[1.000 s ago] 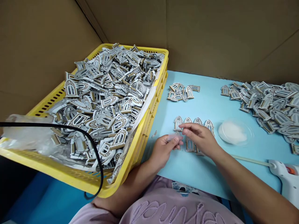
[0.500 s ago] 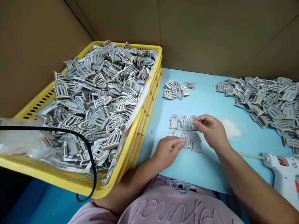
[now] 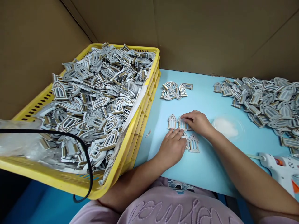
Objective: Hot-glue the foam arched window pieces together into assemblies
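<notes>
Small grey and tan arched window pieces lie in two short rows on the light blue table top [image 3: 205, 168]. My right hand [image 3: 198, 122] rests on the upper row, its fingers bent and pressed together on the second window piece [image 3: 182, 124]; whatever is under the fingertips is hidden. One piece [image 3: 172, 122] lies bare just left of it. My left hand [image 3: 173, 145] lies flat with fingers stretched out over the lower row, beside another window piece [image 3: 194, 143].
A yellow crate [image 3: 136, 132] heaped with the same pieces stands at the left, with a black cable [image 3: 87, 155] and a plastic bag [image 3: 18, 140] over its near corner. A small pile [image 3: 175, 90] lies behind my hands and a big pile [image 3: 263, 99] at the right. A clear dish [image 3: 227, 127] and a white glue gun [image 3: 280, 168] are at the right. Cardboard walls stand behind.
My right hand moved left and down onto the upper row. My left hand slid forward and flattened over the lower row.
</notes>
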`<state>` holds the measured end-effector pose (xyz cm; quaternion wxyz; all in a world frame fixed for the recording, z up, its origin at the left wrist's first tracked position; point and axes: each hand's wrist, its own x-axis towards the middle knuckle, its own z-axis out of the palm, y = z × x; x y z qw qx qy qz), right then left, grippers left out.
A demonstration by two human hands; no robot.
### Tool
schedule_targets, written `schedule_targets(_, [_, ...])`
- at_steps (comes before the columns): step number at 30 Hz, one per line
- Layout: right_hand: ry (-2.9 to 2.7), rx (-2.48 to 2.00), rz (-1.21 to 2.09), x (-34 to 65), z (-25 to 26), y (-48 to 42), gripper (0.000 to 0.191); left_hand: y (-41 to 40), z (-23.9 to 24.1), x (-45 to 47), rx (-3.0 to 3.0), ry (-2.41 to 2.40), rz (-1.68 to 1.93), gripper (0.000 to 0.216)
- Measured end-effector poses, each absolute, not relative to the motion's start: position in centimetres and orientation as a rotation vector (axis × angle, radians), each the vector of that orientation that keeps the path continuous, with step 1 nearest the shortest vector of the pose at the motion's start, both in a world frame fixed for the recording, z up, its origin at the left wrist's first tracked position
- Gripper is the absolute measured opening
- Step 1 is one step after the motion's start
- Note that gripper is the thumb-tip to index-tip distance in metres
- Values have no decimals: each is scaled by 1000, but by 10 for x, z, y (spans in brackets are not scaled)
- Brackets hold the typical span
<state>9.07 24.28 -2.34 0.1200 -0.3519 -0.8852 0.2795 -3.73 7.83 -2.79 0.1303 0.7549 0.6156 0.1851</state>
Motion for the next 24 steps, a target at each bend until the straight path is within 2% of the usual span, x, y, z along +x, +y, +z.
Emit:
schedule_targets(15, [-2619,-1001,773,91,-35,241,20,80,-30,-41,2137,1789,604,20])
schedule_targets(24, [-2559,-950,701,95,-44,230,23,82,-27,-40,1909,1708,785,17])
